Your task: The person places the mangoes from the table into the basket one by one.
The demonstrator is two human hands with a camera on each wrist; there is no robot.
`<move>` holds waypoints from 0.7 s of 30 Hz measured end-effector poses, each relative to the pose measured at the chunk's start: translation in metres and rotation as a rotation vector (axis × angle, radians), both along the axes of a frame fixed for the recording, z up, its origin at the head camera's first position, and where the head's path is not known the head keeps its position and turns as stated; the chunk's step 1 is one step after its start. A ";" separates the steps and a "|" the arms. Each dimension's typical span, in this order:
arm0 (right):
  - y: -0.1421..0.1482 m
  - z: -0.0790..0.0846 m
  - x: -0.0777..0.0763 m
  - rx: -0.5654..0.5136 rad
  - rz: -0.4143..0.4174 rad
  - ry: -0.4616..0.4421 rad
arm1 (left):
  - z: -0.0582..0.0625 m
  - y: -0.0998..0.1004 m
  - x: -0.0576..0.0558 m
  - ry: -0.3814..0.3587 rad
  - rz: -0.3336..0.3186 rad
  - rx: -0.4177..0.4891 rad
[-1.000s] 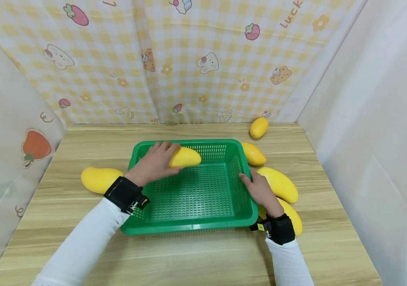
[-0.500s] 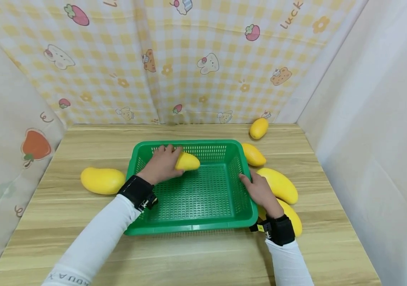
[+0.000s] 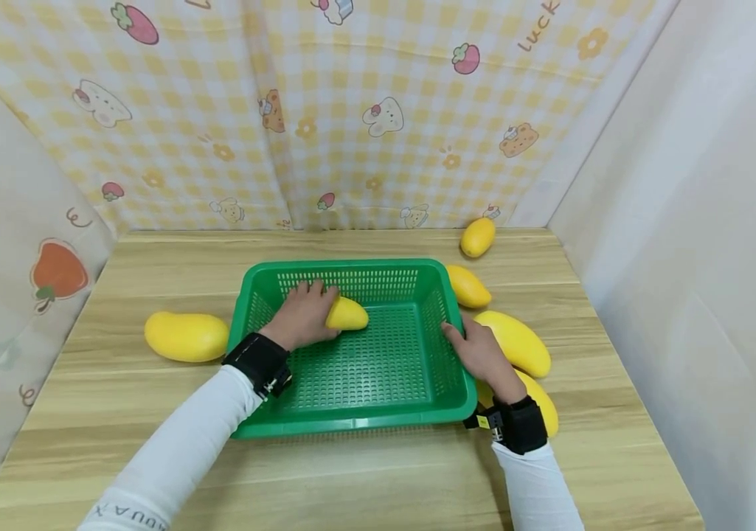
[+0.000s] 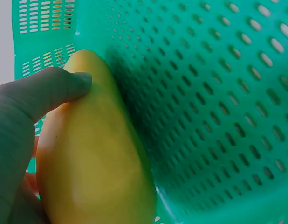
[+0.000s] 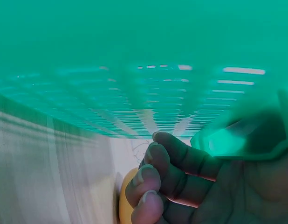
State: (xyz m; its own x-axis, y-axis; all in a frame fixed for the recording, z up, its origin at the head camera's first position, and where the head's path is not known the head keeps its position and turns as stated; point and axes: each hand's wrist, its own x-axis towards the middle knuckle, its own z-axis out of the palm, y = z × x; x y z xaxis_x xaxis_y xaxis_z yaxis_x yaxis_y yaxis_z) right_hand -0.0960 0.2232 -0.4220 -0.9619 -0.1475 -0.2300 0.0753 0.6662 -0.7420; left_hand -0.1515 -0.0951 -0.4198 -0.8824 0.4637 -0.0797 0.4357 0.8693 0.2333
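Note:
A yellow mango (image 3: 349, 315) lies low inside the green plastic basket (image 3: 351, 423), toward its back left. My left hand (image 3: 302, 316) grips this mango from the left; in the left wrist view the thumb lies along the mango (image 4: 95, 154), close over the slotted floor. At the basket's right rim my right hand (image 3: 480, 354) holds on, thumb inside the wall and fingers outside. In the right wrist view the right hand's fingers (image 5: 151, 179) are curled beneath the rim, beside the slotted outer wall.
Left of the basket lies a large mango (image 3: 186, 336). Along its right side are a small mango (image 3: 469, 286), a long mango (image 3: 517, 343) and another mango (image 3: 540, 402) partly under the right wrist. A small mango (image 3: 478, 237) sits by the back curtain (image 3: 351, 147).
My left hand has lowered the mango into the basket, moving slightly right and toward me. The right hand keeps its hold on the rim.

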 end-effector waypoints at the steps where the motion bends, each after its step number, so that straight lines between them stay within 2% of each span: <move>1: 0.000 0.000 0.000 0.004 0.004 -0.001 | -0.001 -0.001 0.000 0.002 -0.002 0.000; 6: 0.001 -0.001 -0.002 0.010 0.015 -0.007 | -0.005 -0.004 0.001 0.054 -0.012 -0.020; 14: 0.003 0.004 -0.001 0.027 0.016 -0.026 | -0.004 -0.004 0.004 0.145 -0.054 -0.106; 17: 0.003 0.004 -0.001 0.035 0.013 -0.026 | -0.002 -0.006 0.005 0.154 -0.052 -0.127; 21: 0.003 0.002 -0.002 0.029 0.020 -0.026 | 0.000 -0.010 0.005 0.144 -0.019 -0.141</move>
